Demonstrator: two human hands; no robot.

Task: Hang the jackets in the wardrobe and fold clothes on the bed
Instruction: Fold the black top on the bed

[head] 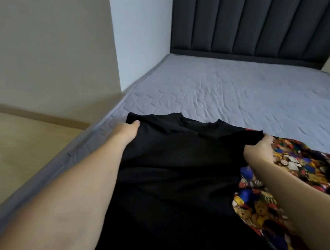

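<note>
A black t-shirt [178, 166] lies spread on the near part of the bed [232, 95], its collar pointing toward the headboard. My left hand [126, 130] grips the shirt's left shoulder, thumb on top of the cloth. My right hand [260, 149] grips the right shoulder, fingers tucked under the fabric. Under the shirt's right side lies a colourful garment printed with teddy bears [264, 211], partly covered by the black shirt and my right forearm.
The mattress has a grey quilted cover and stretches bare toward a dark padded headboard [254, 27]. A beige wall [47, 40] and pale wooden floor [14, 151] run along the bed's left edge.
</note>
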